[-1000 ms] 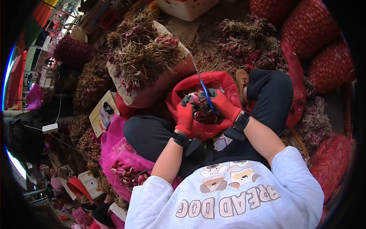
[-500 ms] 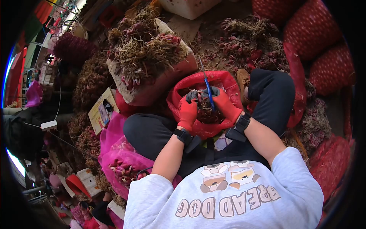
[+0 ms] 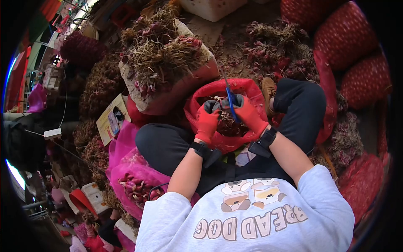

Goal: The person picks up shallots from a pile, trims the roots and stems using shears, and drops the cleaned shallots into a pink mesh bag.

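My left hand [image 3: 208, 119], in a red glove with grey fingertips, is closed over a red mesh bag. Its fingers pinch what looks like a shallot, with pale bits showing at the tips; most of it is hidden. My right hand [image 3: 247, 112], gloved alike, wraps round a blue-handled cutting tool [image 3: 230, 101]. The tool's narrow blade points away from me; whether it is scissors or a knife cannot be made out. Below both hands, the open red mesh bag [image 3: 194, 97] sits between my legs with shallots and dry scraps [image 3: 228, 127] inside.
Dried shallot bunches [image 3: 168, 52] are heaped on a pale foam box [image 3: 145, 98] ahead left. More bunches [image 3: 277, 46] lie on the ground beyond. Full red mesh sacks [image 3: 346, 35] stand at right. A pink mesh bag of shallots [image 3: 134, 187] rests by my left knee, near a cardboard piece [image 3: 105, 126].
Both hands stay over the red bag with almost the same grip. The blade has tilted slightly and shows shorter. The whole view has shifted a little.
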`<state>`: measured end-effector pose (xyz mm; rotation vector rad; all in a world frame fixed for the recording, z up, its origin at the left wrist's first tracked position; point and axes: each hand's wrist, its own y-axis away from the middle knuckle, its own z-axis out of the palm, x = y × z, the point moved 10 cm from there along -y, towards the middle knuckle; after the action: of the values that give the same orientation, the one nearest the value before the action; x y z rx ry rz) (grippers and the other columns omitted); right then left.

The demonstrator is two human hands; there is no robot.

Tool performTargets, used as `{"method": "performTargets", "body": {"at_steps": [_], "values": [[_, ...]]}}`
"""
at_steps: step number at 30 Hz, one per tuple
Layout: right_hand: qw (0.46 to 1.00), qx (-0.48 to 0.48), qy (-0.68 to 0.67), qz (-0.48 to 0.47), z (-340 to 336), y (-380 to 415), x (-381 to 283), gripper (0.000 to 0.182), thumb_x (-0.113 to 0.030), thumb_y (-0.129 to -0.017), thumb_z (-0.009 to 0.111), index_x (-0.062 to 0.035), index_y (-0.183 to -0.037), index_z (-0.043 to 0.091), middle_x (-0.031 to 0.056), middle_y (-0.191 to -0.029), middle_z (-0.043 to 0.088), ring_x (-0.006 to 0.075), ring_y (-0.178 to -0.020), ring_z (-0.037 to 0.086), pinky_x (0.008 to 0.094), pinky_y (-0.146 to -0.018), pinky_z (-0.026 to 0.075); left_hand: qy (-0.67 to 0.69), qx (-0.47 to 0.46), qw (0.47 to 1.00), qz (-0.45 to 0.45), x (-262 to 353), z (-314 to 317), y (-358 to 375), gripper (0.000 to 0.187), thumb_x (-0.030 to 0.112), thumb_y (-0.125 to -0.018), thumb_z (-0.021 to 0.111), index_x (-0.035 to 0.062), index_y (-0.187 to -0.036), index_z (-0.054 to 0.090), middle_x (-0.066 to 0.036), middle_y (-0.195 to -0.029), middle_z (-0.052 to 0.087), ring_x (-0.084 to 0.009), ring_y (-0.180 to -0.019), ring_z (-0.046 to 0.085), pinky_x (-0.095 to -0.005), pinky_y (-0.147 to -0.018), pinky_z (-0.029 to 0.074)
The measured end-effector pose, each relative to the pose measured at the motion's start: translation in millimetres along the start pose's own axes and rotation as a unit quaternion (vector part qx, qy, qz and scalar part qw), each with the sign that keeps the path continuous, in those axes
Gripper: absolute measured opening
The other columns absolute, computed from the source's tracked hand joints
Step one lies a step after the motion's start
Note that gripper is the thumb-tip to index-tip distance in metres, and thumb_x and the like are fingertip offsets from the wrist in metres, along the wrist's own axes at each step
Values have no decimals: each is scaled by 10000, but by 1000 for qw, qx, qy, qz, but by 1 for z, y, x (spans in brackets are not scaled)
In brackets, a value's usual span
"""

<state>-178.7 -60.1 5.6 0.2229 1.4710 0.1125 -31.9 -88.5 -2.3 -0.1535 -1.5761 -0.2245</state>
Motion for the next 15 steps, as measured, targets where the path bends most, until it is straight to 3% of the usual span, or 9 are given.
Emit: {"method": "performTargets", "body": {"at_steps": [1,4,7,10,13,15], "values": [[997,21,69,-14,-3,0,0,283,-151,-791,718,-1,-1001,602,24,-917,653,68,-820,589,239,-735,478,-59,26,998,3,1,2,0,103,-53,-821,588,19,-892,606,-12,-818,624,-87,-744,575,-218,-690,454],[1000,12,-22,-19,-2,-6,16,272,-158,-778,728,-15,-977,611,12,-886,646,59,-796,578,237,-710,476,-106,22,994,-1,-11,3,2,90,-40,-824,594,20,-890,607,-7,-802,622,-87,-744,577,-226,-687,469],[998,-26,-48,28,0,-7,21,277,-172,-788,717,-22,-999,617,4,-869,646,61,-763,578,231,-676,475,116,-4,987,-111,-38,3,3,97,-22,-823,607,21,-911,608,-12,-838,626,-91,-742,579,-235,-685,487],[986,-63,-132,76,3,-6,21,279,-174,-804,695,-22,-1027,623,0,-874,652,59,-745,583,223,-647,470,294,-23,932,-209,-40,8,9,157,-17,-823,606,9,-978,610,-27,-913,635,-94,-786,591,-242,-693,503],[984,-63,-151,71,-2,-6,18,266,-179,-821,672,-33,-1040,634,-5,-881,656,54,-739,590,207,-620,464,185,19,975,-121,-15,7,-3,236,-21,-812,614,-5,-1047,601,-42,-988,638,-110,-840,601,-246,-720,503],[985,-90,-132,65,3,-5,14,250,-178,-828,665,-35,-1032,638,-6,-883,656,51,-750,592,200,-625,465,103,-13,992,-70,-11,9,-4,265,0,-770,651,-3,-1033,615,-52,-935,654,-143,-871,620,-276,-777,493]]}}
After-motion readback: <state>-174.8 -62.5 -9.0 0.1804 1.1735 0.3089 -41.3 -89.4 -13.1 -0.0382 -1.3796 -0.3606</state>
